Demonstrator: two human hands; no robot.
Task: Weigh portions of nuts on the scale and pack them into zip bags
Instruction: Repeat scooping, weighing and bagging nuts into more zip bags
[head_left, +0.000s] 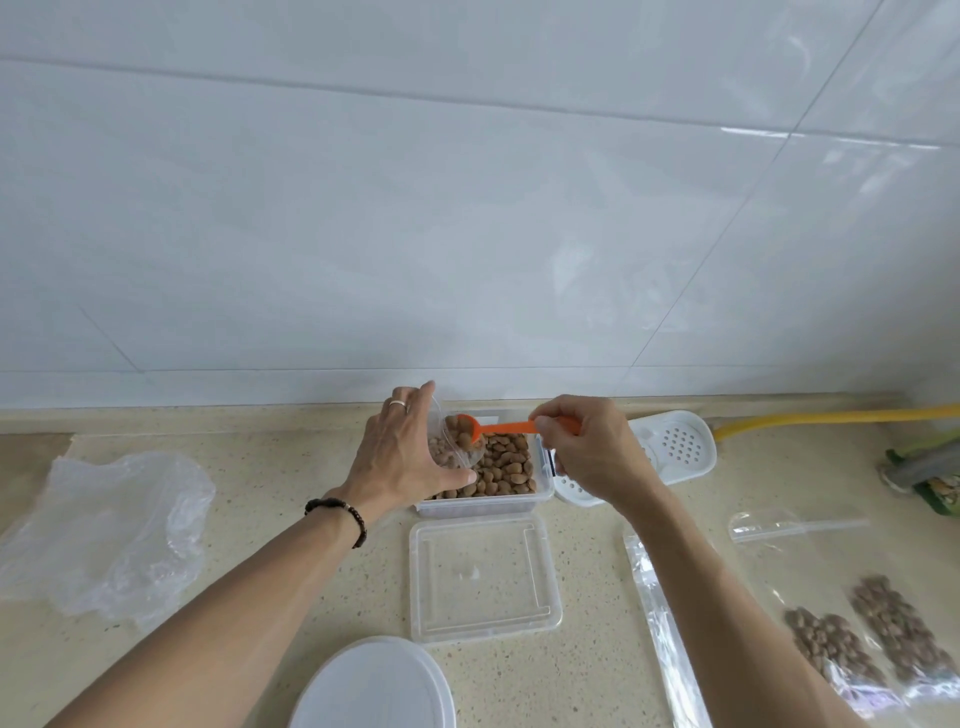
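At the centre of the frame the left hand (410, 452) curls round a small clear zip bag (457, 447), tilted over the open tub of nuts (506, 467). The right hand (582, 447) pinches an orange scoop (498, 428) whose bowl sits at the bag's mouth. The likely slip is nuts missing that narrow, floppy mouth; most would fall back into the tub, some onto the tabletop (311, 467). No scale is clearly visible.

The tabletop is speckled beige stone against a glossy white tiled wall (467, 182). Filled bags (872, 639) lie at lower right, a clear lid (483, 577) below the tub.
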